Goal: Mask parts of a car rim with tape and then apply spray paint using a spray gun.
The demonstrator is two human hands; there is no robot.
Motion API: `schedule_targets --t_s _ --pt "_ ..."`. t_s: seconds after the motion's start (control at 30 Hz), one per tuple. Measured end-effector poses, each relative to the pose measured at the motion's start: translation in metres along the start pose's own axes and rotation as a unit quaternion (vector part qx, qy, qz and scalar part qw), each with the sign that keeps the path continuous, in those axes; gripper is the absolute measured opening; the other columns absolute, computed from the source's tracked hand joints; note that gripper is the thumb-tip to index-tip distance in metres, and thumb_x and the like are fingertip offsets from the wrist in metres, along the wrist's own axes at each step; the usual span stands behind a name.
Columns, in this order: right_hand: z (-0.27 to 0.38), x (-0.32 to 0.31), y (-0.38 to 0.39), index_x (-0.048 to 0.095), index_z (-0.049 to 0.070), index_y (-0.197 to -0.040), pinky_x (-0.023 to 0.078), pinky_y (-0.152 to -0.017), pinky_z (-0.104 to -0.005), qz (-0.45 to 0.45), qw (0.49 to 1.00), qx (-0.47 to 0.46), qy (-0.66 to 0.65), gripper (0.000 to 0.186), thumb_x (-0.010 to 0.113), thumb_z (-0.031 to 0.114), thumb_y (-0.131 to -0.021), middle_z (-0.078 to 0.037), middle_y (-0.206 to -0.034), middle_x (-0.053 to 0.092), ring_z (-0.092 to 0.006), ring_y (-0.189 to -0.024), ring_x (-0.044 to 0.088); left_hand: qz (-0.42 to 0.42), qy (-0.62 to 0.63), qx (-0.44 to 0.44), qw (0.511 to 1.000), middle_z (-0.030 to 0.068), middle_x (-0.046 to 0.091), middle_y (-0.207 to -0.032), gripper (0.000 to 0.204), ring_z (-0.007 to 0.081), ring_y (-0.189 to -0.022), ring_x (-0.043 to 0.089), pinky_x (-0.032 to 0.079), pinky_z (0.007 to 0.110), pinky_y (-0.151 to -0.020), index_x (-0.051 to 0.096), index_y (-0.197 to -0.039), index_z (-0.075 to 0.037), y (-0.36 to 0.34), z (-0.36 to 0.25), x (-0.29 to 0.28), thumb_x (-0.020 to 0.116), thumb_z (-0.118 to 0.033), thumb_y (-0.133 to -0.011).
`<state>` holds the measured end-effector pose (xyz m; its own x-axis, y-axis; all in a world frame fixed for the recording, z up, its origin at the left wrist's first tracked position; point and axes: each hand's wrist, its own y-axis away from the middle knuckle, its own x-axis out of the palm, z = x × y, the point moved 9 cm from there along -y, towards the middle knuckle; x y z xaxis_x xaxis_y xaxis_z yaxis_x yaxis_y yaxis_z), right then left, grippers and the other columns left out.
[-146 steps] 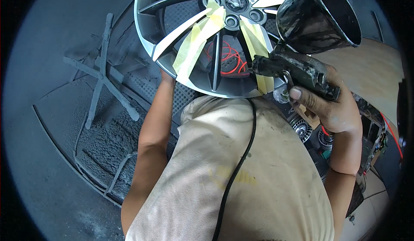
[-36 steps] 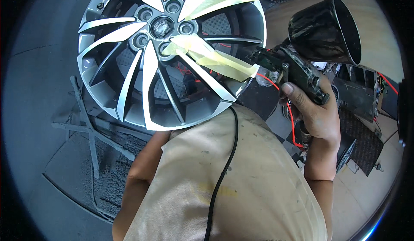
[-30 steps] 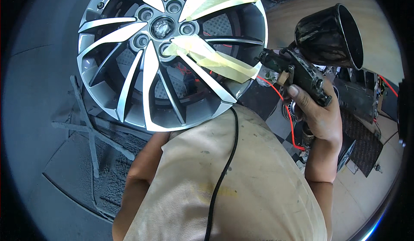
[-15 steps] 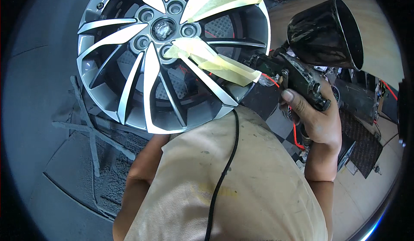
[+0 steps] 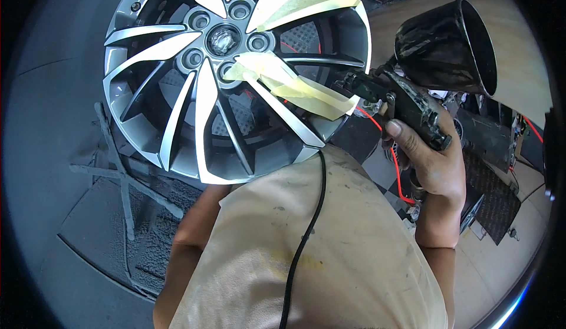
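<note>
My right hand [image 5: 433, 158] is wrapped round a dark, paint-stained spray gun [image 5: 407, 105], its thumb on the side of the body. A wide dark cup [image 5: 436, 49] sits on top of the gun, tilted to the right. The gun's front end is close to the right rim of a grey and silver alloy wheel [image 5: 203, 117]. Strips of pale yellow masking tape [image 5: 295, 90] cover parts of two spokes on the wheel's right side. My left forearm [image 5: 191, 229] runs up to the wheel's lower edge. Behind the wheel my left hand is hidden, so its grip cannot be seen.
Grey-coated crossed bars [image 5: 124, 179] stand at the lower left. A black cord [image 5: 306, 235] hangs down the front of my beige clothing. Beyond the gun, a red hose [image 5: 398, 176] and assorted dark parts [image 5: 489, 134] lie at the right. A tan panel [image 5: 513, 40] is behind the cup.
</note>
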<state>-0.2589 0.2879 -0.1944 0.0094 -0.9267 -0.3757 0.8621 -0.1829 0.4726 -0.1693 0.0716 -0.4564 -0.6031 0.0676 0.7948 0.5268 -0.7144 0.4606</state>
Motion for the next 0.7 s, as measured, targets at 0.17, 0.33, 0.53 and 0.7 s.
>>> schedule_targets --t_s 0.17,0.33,0.53,0.7 --pt "-0.011 -0.015 0.002 0.066 -0.003 -0.118 0.041 -0.05 -0.0207 -0.001 0.999 0.041 0.01 0.034 0.075 0.012 -0.09 -0.006 -0.078 0.067 -0.0098 -0.058 0.055 0.02 0.2 -0.114 0.973 0.0125 0.021 -0.164 0.066 0.0311 -0.148 0.028 0.026 0.047 -0.123 0.007 -0.161 -0.02 -0.002 0.026 0.029 0.029 -0.05 -0.106" --pt "-0.022 -0.023 0.004 0.066 -0.003 -0.116 0.039 -0.044 -0.0206 -0.006 0.999 0.053 0.002 0.032 0.075 0.013 -0.09 -0.005 -0.072 0.065 -0.0094 -0.053 0.053 0.027 0.196 -0.128 0.972 0.0144 0.021 -0.164 0.069 0.0336 -0.147 0.03 0.029 0.049 -0.121 0.006 -0.161 -0.019 -0.005 0.033 0.048 0.03 -0.052 -0.105" --pt "-0.022 -0.022 0.004 0.067 -0.003 -0.115 0.037 -0.044 -0.0205 -0.012 0.998 0.062 0.01 0.031 0.075 0.013 -0.089 -0.004 -0.07 0.064 -0.0091 -0.052 0.051 0.065 0.101 -0.116 0.986 0.0155 0.021 -0.163 0.07 0.0363 -0.146 0.033 0.031 0.051 -0.119 0.007 -0.16 -0.018 -0.003 0.025 0.034 0.031 -0.053 -0.105" --pt "-0.009 -0.012 0.003 0.065 -0.002 -0.108 0.039 -0.047 -0.0196 0.014 0.998 0.038 0.037 0.019 0.069 0.005 -0.09 -0.005 -0.076 0.065 -0.0081 -0.053 0.05 -0.109 -0.386 0.195 0.895 0.0173 0.043 -0.15 0.063 0.0349 -0.136 0.047 0.045 0.054 -0.109 0.03 -0.154 -0.014 0.043 -0.075 -0.091 0.06 -0.024 -0.1"
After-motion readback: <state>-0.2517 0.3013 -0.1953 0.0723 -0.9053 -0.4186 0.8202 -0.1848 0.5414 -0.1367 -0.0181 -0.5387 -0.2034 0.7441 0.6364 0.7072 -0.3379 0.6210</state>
